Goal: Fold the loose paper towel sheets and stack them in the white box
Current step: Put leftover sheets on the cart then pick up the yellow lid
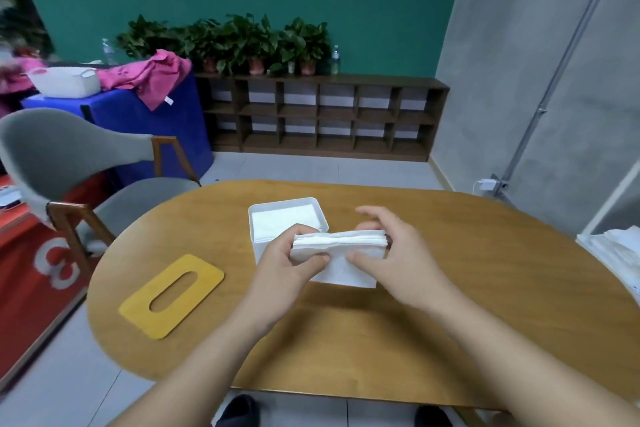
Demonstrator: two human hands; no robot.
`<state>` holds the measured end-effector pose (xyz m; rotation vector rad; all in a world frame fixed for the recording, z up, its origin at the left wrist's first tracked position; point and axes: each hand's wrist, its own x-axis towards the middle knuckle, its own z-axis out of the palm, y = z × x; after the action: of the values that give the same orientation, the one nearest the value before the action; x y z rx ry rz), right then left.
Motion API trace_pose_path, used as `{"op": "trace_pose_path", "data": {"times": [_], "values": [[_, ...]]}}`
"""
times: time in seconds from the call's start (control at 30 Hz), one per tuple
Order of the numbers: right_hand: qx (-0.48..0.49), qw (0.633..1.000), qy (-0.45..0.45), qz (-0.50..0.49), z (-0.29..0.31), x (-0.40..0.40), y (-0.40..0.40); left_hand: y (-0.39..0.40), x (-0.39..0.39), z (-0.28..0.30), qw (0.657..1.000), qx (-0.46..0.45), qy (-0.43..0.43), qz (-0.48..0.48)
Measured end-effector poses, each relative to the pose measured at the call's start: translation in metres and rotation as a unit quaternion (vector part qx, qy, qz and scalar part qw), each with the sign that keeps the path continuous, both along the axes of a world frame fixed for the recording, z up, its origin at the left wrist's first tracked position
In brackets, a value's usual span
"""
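Near the table (346, 340) middle, folded paper towel stack (341, 246) pinched by left hand (289, 262) and right hand (398, 255), fingers curled around both ends. Just behind, touching, white box (258, 250) with sheets inside. Toward left edge, yellow lid (171, 295) flat.

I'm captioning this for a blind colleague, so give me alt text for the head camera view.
Two hands, the left hand and right hand, hold a folded stack of white paper towel sheets above a wooden table, just in front of an open white box with white sheets inside. A yellow slotted lid lies flat to the left of the box.
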<state>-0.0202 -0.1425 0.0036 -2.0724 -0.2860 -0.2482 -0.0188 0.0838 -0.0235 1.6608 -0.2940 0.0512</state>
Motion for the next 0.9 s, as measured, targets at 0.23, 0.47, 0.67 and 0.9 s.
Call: {"op": "trace_pose_path", "data": {"times": [0.23, 0.47, 0.67, 0.9], "values": [[0.189, 0.976, 0.105, -0.019, -0.076, -0.009, 0.031, 0.002, -0.002, -0.051, 0.998, -0.015, 0.024, 0.049], [0.178, 0.973, 0.128, -0.067, -0.123, -0.019, 0.043, 0.007, -0.007, -0.093, 0.994, 0.017, 0.040, 0.099], [0.144, 0.979, 0.130, -0.057, -0.129, -0.021, 0.046, 0.006, -0.005, -0.098, 0.994, -0.009, 0.040, 0.103], [0.065, 0.982, 0.162, -0.066, -0.126, -0.028, 0.040, 0.010, -0.003, -0.103, 0.994, 0.002, 0.074, 0.079]]}}
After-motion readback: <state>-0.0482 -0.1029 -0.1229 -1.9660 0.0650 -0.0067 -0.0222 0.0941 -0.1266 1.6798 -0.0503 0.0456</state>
